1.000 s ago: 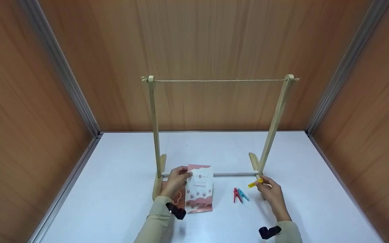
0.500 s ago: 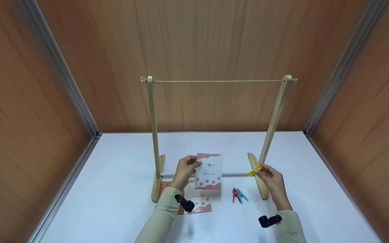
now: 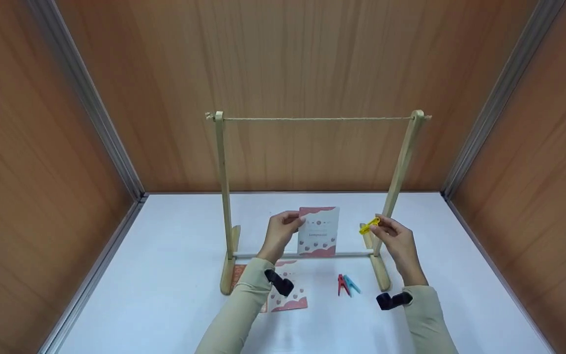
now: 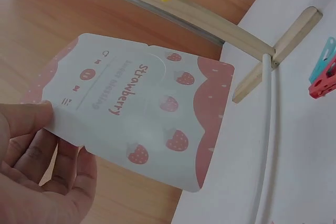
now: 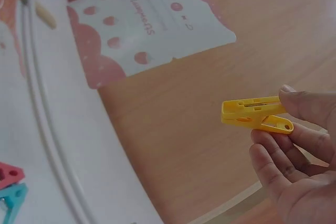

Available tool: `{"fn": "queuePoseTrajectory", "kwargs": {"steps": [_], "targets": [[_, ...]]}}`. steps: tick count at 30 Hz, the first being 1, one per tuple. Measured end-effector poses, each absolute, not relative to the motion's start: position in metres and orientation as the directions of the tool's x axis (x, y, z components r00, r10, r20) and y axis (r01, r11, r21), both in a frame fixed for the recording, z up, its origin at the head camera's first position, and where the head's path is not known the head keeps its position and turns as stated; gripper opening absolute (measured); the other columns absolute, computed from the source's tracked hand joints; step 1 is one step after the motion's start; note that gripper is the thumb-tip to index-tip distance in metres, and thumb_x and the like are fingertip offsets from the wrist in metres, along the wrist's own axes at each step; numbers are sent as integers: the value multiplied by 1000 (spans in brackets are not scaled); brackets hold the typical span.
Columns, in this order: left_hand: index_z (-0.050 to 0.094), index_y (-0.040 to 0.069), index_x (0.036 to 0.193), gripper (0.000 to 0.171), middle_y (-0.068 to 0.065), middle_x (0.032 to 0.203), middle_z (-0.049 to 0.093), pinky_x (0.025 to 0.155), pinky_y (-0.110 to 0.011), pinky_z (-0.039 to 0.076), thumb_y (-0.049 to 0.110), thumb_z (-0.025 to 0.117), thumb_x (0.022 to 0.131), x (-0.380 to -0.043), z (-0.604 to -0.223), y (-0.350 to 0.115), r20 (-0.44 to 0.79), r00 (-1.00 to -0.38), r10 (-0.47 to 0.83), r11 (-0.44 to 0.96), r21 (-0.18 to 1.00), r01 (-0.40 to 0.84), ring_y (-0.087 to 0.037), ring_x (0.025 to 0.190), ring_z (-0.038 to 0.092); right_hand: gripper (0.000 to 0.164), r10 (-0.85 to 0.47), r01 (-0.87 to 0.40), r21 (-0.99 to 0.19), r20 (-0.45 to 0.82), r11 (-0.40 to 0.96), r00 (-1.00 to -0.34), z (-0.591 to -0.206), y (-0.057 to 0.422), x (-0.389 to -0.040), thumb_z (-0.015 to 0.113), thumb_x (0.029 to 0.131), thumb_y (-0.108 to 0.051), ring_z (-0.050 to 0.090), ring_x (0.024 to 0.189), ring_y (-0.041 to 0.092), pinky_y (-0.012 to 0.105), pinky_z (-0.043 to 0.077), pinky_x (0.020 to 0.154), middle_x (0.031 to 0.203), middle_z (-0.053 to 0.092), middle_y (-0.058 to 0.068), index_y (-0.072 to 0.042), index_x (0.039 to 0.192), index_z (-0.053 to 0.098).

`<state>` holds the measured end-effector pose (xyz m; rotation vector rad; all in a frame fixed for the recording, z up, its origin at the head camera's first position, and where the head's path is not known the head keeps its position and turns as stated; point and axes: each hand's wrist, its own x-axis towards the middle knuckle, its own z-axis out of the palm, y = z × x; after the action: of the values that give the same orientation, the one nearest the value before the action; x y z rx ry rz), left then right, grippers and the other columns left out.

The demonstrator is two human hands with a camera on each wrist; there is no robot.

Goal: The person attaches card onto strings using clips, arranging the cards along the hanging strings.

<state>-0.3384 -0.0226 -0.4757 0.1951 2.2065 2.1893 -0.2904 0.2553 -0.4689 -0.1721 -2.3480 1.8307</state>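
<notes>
My left hand (image 3: 281,233) pinches the upper left edge of a white and pink strawberry-print card (image 3: 318,233) between thumb and fingers. In the left wrist view the card (image 4: 142,103) reads "Strawberry" and is held off the table. My right hand (image 3: 398,243) holds a yellow clothespin (image 3: 370,225) by its handle ends, thumb on one and fingers on the other; in the right wrist view this clothespin (image 5: 254,115) points toward the card. Both hands are raised at the wooden frame, below the string (image 3: 312,119) tied between its two posts.
A red clothespin (image 3: 343,285) and a blue clothespin (image 3: 352,283) lie on the white table (image 3: 175,275). Another strawberry card (image 3: 290,297) and an orange card (image 3: 239,274) lie at the frame's left foot, partly behind my left arm. The frame's right post (image 3: 401,167) leans outward.
My left hand has lifted the card off the other one, up and to the right. The right hand has risen with the yellow clothespin. The red and blue clothespins stay put.
</notes>
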Motion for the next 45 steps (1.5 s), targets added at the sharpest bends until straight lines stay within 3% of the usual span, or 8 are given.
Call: {"fn": "queuePoseTrajectory", "kwargs": {"steps": [14, 20, 27, 45], "targets": [[69, 3, 110, 23, -10, 104, 72, 90, -34, 52, 15, 66, 91, -349, -443, -10, 124, -987, 104, 55, 990, 130, -15, 94, 66, 49, 144, -131, -962, 168, 238, -975, -425, 248, -303, 65, 91, -22, 58, 95, -10, 7, 44, 88, 131, 56, 21, -2, 134, 53], [70, 4, 110, 23, -9, 103, 71, 92, -39, 51, 17, 65, 91, -351, -429, -6, 147, -983, 108, 65, 986, 155, -14, 92, 64, 49, 133, -177, -952, 215, 251, -968, -406, 247, -306, 64, 91, -22, 58, 98, -8, 10, 46, 89, 133, 55, 19, -2, 135, 53], [70, 7, 110, 22, -7, 104, 71, 89, -33, 52, 18, 65, 92, -352, -412, -1, 164, -979, 122, 68, 983, 173, -14, 93, 64, 49, 130, -226, -940, 265, 254, -955, -383, 245, -309, 64, 91, -24, 58, 101, -4, 11, 47, 90, 132, 56, 18, -3, 134, 54], [70, 7, 110, 22, -8, 105, 71, 90, -37, 53, 17, 65, 92, -358, -380, 12, 214, -965, 154, 39, 974, 222, -16, 93, 65, 47, 132, -317, -914, 357, 254, -925, -336, 243, -315, 63, 92, -21, 58, 110, 4, 11, 46, 91, 135, 55, 16, -2, 134, 54]]}}
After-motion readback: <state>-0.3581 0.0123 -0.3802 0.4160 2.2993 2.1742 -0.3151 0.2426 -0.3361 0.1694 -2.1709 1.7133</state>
